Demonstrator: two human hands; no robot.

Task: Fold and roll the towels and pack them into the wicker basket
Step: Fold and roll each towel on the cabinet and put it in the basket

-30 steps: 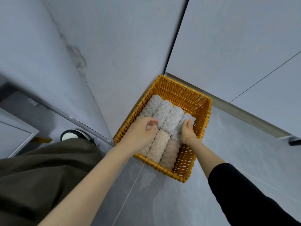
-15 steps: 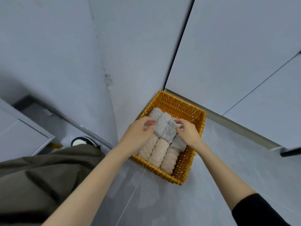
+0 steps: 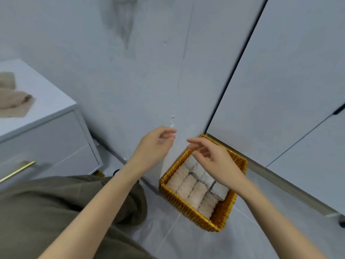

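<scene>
The wicker basket (image 3: 188,208) sits on the floor in the corner, low and right of centre. Several rolled towels lie packed side by side in it: beige rolls (image 3: 188,186) on the near side, grey rolls (image 3: 219,190) toward the far side. My left hand (image 3: 153,146) hovers above and left of the basket, fingers loosely curled, holding nothing. My right hand (image 3: 214,161) hangs over the basket's far half with relaxed fingers, also holding nothing, and hides part of the grey rolls.
A white drawer cabinet (image 3: 46,139) with a brass handle (image 3: 16,171) stands at the left. Loose beige towels (image 3: 13,101) lie on its top. Grey walls meet behind the basket, with white cabinet doors (image 3: 280,81) at right. My olive trouser leg (image 3: 56,212) fills the lower left.
Both hands have lifted off the rolled towels and out of the basket. The view has tilted up and left, bringing the cabinet and loose towels into sight.
</scene>
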